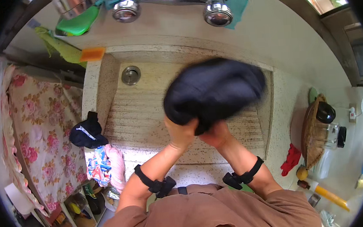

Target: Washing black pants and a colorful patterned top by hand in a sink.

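A dark, bunched cloth item (214, 88), blurred by motion, is held up over a speckled stone wash sink with a ridged floor (143, 116). My left hand (183, 131) grips its lower left edge, and my right hand (216, 133) grips it close beside, at the lower middle. The fingers are partly hidden by the cloth. On the sink's left rim lie a folded black cloth item with a white strip (88, 132), a blue, red and white patterned cloth (99, 166) and a twisted pink cloth (116, 166).
A metal drain (131, 75) sits at the sink's far left corner. Chrome taps (217, 13) project from the wall beyond. An orange sponge (92, 54) rests on the corner rim. To the right are a red cloth (291, 159), a woven basket (312, 135) and a clear jar (327, 135).
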The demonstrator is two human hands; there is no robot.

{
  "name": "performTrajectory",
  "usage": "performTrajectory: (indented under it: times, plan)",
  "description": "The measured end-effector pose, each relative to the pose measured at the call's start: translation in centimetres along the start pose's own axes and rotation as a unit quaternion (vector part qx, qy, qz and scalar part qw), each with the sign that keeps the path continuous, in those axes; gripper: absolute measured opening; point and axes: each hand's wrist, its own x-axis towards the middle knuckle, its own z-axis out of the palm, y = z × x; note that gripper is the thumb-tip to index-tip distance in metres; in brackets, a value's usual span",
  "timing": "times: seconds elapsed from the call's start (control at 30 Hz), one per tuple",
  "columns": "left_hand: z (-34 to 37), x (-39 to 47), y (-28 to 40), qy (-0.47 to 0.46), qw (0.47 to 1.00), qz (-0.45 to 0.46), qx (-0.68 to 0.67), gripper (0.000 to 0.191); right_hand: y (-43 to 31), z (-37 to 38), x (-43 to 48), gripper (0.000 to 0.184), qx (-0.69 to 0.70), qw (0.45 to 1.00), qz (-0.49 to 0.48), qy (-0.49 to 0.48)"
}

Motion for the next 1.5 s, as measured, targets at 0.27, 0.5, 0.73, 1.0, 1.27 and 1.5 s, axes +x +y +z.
performTrajectory:
  times: [0.27,0.5,0.73,1.0,1.27,1.5]
  plan:
    - [1.7,3.5,-2.3,0.131,0.762,-0.427,-0.468,0.025,-2.5,-0.1,-1.1,0.096,-0.351,0.870,-0.343,-0.040]
    - [0.5,-1.5,1.9,-0.054,0.730,-0.484,-0.480,0.034,-7.3,5.9,-2.1,0.070,-0.688,0.403,-0.443,-0.409]
    - [-0.7,-0.7,4.0,-0.056,0.663,-0.373,-0.647,0.040,-5.5,7.5,-1.9,0.026,-0.538,0.540,-0.564,-0.318]
    - [2.3,0.7,5.4,0.041,0.908,-0.129,-0.396,0.054,-0.9,7.3,-1.4,0.023,-0.094,0.915,-0.390,-0.036]
    - [-1.0,1.0,3.0,-0.203,0.880,0.411,0.122,0.039,-5.2,9.5,-0.7,0.037,-0.128,0.977,0.075,0.151]
    - [0.4,2.8,5.6,-0.268,0.846,0.452,0.084,0.036,-7.2,5.4,2.3,0.039,-0.278,0.902,0.330,-0.028]
